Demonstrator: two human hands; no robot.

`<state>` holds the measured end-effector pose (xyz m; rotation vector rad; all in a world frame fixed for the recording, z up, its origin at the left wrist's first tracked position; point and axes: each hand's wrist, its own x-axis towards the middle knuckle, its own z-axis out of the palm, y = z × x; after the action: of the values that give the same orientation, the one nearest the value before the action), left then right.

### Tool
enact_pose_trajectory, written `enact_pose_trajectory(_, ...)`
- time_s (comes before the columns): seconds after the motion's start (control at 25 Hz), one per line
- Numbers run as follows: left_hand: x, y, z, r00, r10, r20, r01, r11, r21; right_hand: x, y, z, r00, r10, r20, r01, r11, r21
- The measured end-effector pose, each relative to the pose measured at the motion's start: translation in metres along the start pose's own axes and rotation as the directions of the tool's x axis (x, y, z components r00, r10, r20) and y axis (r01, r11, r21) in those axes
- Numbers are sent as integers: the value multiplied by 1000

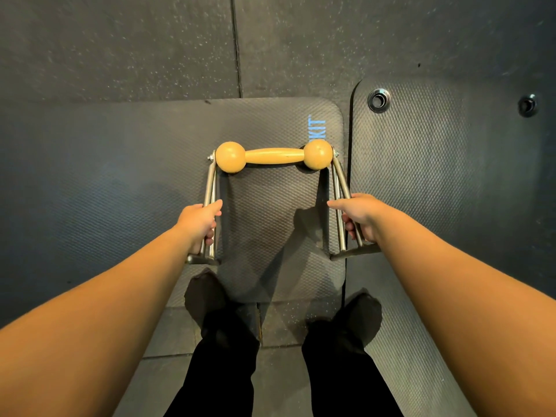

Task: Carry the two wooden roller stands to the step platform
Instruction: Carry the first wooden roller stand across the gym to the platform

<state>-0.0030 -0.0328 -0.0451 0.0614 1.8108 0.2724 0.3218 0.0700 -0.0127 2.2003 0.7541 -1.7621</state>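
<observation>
One wooden roller stand (273, 155) is in front of me, seen from above: a yellow wooden roller with a ball at each end, mounted between two metal side frames. My left hand (198, 221) is closed around the left frame's rods. My right hand (361, 215) grips the rods of the right frame. The stand is over a dark exercise mat (120, 176); whether its feet touch the mat I cannot tell. A second stand and the step platform are not in view.
A second dark mat (436, 176) with two metal eyelets lies to the right. Speckled rubber floor tiles (120, 46) stretch beyond the mats. My feet in dark socks (207, 299) stand at the near edge of the mat.
</observation>
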Motion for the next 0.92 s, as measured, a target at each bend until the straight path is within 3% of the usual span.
enact_pose_trajectory(0.32,-39,8,-8,970,206,-133,-188,973,134,-46,13,-2,984,-127,-123,145,978,152)
enact_pose_trajectory(0.52,-122,68,-20,851,448,-273,-350,872,342,-135,-15,-35,929,-277,-247,339,903,265)
enact_pose_trajectory(0.72,-236,160,-34,726,612,-313,-565,791,237,-262,-76,-105,870,-389,-303,490,754,438)
enact_pose_trajectory(0.92,-354,250,-47,675,662,-327,-695,718,18,-388,-131,-182,768,-531,-358,640,633,435)
